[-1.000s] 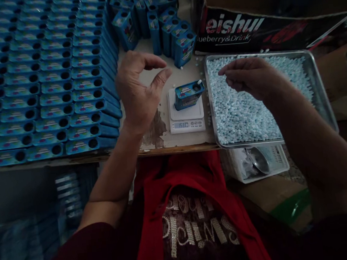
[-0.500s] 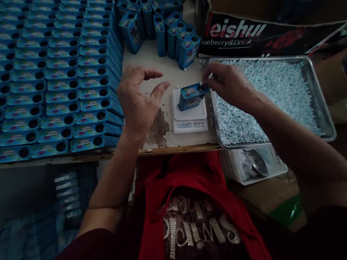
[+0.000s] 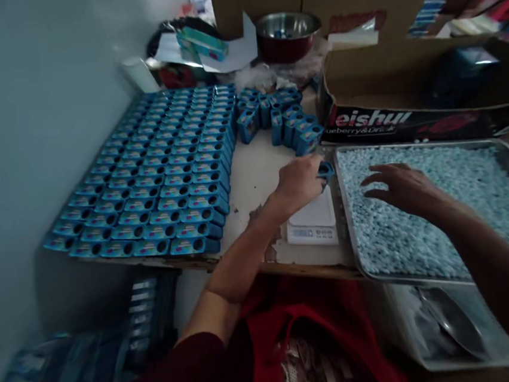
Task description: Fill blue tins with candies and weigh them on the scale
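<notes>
My left hand [image 3: 301,180] is closed around a small blue box [image 3: 325,170], mostly hidden by the fingers, over the back of a white digital scale [image 3: 313,215]. The scale's display is lit, but its digits are too blurred to read. To the right, my right hand [image 3: 402,186] hovers with fingers apart and nothing in them, above pale blue-white pellets [image 3: 403,242]. These spread across a shallow metal tray [image 3: 353,241]. Behind the scale stand several loose blue boxes [image 3: 307,138], each with a dark round hole in its top.
Packed rows of blue boxes [image 3: 156,194] fill the table's left side. An open cardboard carton [image 3: 365,123] stands behind the tray, and a metal bowl [image 3: 289,37] sits further back. Below the table edge, a white bin [image 3: 433,360] holds a metal scoop [image 3: 451,322].
My left hand has come across to the scale and taken hold of the blue box. My right hand has let go of it and moved right over the tray. The view has tilted up.
</notes>
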### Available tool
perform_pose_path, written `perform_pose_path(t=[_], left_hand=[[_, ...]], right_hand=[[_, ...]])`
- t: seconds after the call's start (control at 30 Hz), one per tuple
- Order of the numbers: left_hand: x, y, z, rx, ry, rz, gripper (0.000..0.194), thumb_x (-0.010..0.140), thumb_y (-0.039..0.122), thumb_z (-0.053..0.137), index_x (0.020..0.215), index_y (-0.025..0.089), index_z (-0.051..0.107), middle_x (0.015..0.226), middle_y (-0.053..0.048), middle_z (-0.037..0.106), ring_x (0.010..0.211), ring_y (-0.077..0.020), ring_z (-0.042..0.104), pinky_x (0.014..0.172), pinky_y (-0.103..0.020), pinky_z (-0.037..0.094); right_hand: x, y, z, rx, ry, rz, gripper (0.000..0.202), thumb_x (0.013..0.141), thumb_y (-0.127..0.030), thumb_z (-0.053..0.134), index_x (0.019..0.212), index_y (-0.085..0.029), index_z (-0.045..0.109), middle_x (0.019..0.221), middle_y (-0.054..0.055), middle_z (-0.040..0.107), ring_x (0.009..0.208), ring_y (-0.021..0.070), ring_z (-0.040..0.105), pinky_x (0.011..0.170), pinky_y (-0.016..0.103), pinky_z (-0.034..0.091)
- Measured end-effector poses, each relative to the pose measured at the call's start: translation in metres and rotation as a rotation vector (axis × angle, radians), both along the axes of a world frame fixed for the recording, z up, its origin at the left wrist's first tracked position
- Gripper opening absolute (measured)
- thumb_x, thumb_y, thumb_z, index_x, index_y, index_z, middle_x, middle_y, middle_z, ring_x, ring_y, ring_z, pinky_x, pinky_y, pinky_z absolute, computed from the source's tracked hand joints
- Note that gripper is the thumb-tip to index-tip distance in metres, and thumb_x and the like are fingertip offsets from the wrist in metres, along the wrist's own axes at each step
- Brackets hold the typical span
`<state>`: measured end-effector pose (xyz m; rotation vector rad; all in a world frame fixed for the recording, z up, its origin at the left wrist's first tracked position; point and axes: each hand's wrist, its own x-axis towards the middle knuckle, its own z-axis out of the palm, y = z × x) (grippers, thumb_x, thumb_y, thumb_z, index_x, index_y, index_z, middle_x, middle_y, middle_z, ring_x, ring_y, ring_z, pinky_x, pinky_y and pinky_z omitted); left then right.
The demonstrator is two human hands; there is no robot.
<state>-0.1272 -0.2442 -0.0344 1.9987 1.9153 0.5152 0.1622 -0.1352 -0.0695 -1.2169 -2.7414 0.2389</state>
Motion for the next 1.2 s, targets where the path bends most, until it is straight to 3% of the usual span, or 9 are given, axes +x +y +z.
perform_pose_path(t=[0.17,0.27,0.4,0.53,0.6,0.73,0.83,0.97,1.2], left_hand=[[-0.132,0.082,0.068,0.352,0.11,0.319,0.05,0.096,0.021,0.085,0.144,0.025,0.073,0.151,-0.008,0.077,0.138,-0.028,0.069,0.124,-0.052,0.056],[-0.228,0.124,0.104,0.444,0.09,0.463,0.052,0.088,0.075,0.091,0.122,0.04,0.073,0.123,-0.003,0.081,0.129,-0.027,0.064,0.117,-0.056,0.056],[-0.287,0.119,0.109,0.255,0.017,0.283,0.069,0.08,0.087,0.093,0.12,0.033,0.075,0.118,-0.003,0.081,0.126,-0.0219,0.069,0.11,-0.046,0.06],[-0.258,0.037,0.071,0.068,0.027,-0.029,0.063,0.084,0.056,0.099,0.134,0.024,0.077,0.13,-0.003,0.082,0.12,-0.0235,0.075,0.116,-0.051,0.062],[-0.228,-0.019,0.052,0.009,0.047,-0.049,0.057,0.082,0.044,0.101,0.132,0.025,0.08,0.124,-0.003,0.085,0.116,-0.0268,0.078,0.119,-0.055,0.062],[-0.179,-0.127,0.025,-0.045,0.0,-0.048,0.033,0.092,0.027,0.089,0.124,0.03,0.082,0.112,0.003,0.088,0.107,-0.0254,0.085,0.145,-0.07,0.032],[-0.163,-0.185,0.008,-0.062,0.042,-0.071,0.037,0.094,0.016,0.078,0.129,0.029,0.081,0.119,0.0,0.09,0.113,-0.0272,0.086,0.148,-0.076,0.016],[-0.151,-0.221,-0.019,-0.095,0.151,-0.082,0.044,0.094,0.009,0.073,0.134,0.024,0.08,0.124,-0.007,0.089,0.119,-0.0328,0.087,0.146,-0.082,0.014],[-0.139,-0.228,-0.045,0.032,0.278,-0.05,0.061,0.095,-0.005,0.06,0.147,0.024,0.077,0.131,-0.011,0.088,0.119,-0.0308,0.087,0.145,-0.077,0.032]], right_hand=[[0.013,0.016,-0.027,-0.1,0.128,-0.039,0.039,0.105,-0.054,0.069,0.119,-0.027,0.094,0.149,0.019,0.083,0.12,0.0443,0.085,0.102,0.061,0.068],[-0.008,0.018,-0.027,-0.075,0.24,-0.022,0.038,0.107,-0.054,0.067,0.116,-0.027,0.092,0.132,0.016,0.088,0.117,0.0406,0.086,0.101,0.055,0.068],[-0.054,0.028,-0.016,-0.033,0.328,0.098,0.03,0.108,-0.046,0.066,0.116,-0.028,0.088,0.128,0.015,0.088,0.119,0.0391,0.084,0.107,0.056,0.066],[-0.105,0.037,0.001,-0.042,0.37,0.246,0.021,0.108,-0.041,0.069,0.114,-0.031,0.086,0.127,0.016,0.088,0.121,0.0458,0.081,0.108,0.065,0.062],[-0.127,0.036,0.007,-0.073,0.361,0.313,0.019,0.108,-0.039,0.07,0.116,-0.033,0.086,0.128,0.016,0.087,0.122,0.048,0.079,0.109,0.068,0.06],[-0.151,0.02,0.008,-0.116,0.332,0.45,0.018,0.107,-0.038,0.071,0.116,-0.032,0.086,0.125,0.016,0.087,0.12,0.046,0.079,0.111,0.067,0.058],[-0.153,0.001,0.005,-0.14,0.33,0.516,0.017,0.105,-0.039,0.074,0.114,-0.031,0.086,0.121,0.015,0.088,0.116,0.0438,0.08,0.107,0.064,0.06],[-0.149,-0.022,-0.002,-0.126,0.305,0.494,0.02,0.106,-0.039,0.072,0.116,-0.029,0.086,0.123,0.014,0.088,0.117,0.0401,0.08,0.109,0.06,0.059],[-0.165,-0.012,0.0,-0.042,0.182,0.457,0.024,0.107,-0.029,0.071,0.126,-0.022,0.085,0.128,0.016,0.086,0.12,0.0373,0.076,0.113,0.054,0.055]])
